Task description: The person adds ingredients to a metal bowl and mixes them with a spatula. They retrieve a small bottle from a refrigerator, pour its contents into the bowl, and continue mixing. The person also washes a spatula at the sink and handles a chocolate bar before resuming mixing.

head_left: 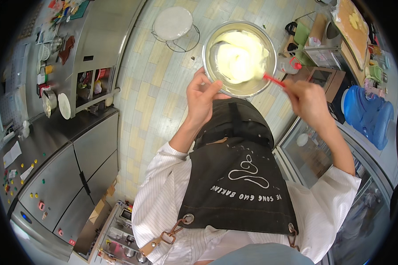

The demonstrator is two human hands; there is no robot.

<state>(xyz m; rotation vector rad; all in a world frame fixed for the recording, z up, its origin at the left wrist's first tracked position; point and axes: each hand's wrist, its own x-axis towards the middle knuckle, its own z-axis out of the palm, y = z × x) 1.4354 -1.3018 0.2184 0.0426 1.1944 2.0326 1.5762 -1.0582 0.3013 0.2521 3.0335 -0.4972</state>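
Note:
A round metal mixing bowl (206,75) is held out in front of my dark apron. Pale yellow cream (238,59) lies in its middle and is smeared up its inner wall. My left hand (202,95) grips the bowl's near left side, thumb over the rim and fingers underneath. In my right hand (308,102) is the red handle of a spatula (274,80), the fist wrapped round it. The spatula reaches over the bowl's right rim, and its head is hidden in or blurred against the cream.
Beyond the bowl stands a round-topped stool (173,23) on the tiled floor. A steel counter and refrigerator doors (53,198) line the left. At right are a large blue water bottle (369,117), a board with dough (356,26) and a glass-fronted cabinet (303,141).

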